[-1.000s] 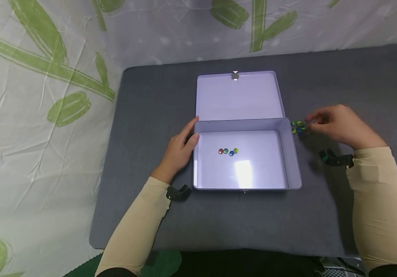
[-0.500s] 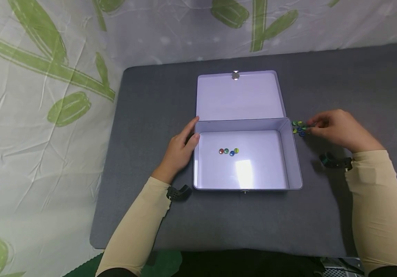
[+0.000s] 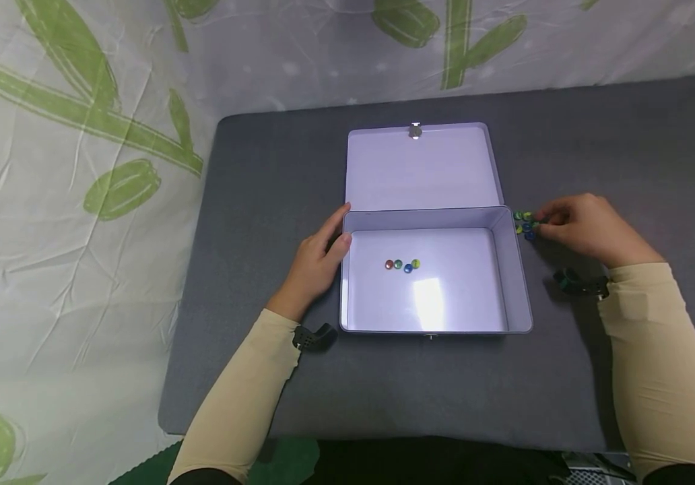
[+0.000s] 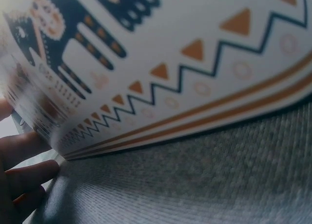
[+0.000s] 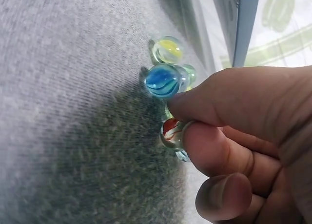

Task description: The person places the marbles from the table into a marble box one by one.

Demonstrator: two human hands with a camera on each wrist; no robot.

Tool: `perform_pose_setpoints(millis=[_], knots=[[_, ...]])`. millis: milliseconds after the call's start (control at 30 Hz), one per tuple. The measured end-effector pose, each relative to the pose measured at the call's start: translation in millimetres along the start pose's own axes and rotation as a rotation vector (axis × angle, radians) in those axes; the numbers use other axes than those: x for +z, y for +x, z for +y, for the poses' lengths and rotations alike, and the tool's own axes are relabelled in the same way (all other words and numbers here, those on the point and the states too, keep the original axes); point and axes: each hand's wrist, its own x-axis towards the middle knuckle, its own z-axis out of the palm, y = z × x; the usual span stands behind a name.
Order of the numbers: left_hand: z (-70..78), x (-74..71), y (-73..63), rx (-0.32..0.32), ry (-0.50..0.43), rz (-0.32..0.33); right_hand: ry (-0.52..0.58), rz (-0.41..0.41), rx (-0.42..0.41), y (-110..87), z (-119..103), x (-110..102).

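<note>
A lidded metal box stands open on the table, white inside, its outer side printed with animals and zigzags in the left wrist view. Several glass marbles lie on its floor. My left hand rests along the box's left side, fingers extended, thumb at the rim. To the right of the box is a cluster of marbles, where my right hand has its thumb and index fingertips. In the right wrist view a red-swirled marble sits right at those fingertips, below a blue marble; I cannot tell whether one is pinched.
The box's lid lies folded back behind it, with a metal clasp at its far edge. Grey cloth covers the table. A white curtain with green leaf prints hangs behind and to the left.
My right hand has shifted slightly toward the body and settled with its fingertips at the marble cluster. The left hand and the marbles in the box stay in place.
</note>
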Motion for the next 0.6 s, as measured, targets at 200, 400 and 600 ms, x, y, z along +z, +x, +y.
perform_pose_setpoints(millis=[200,400,600], knots=[[0.0,-0.4,0.6,0.003,-0.004,-0.002,0.001,0.000,0.005,-2.0,-0.2,0.8],[0.3,-0.8,0.0,-0.001,-0.002,-0.008,-0.004,0.015,0.003,-3.8,-1.8,-0.8],[-0.8,-0.3,-0.7,-0.002,-0.004,-0.005,-0.011,0.005,0.019,-5.9,-3.9,-3.8]])
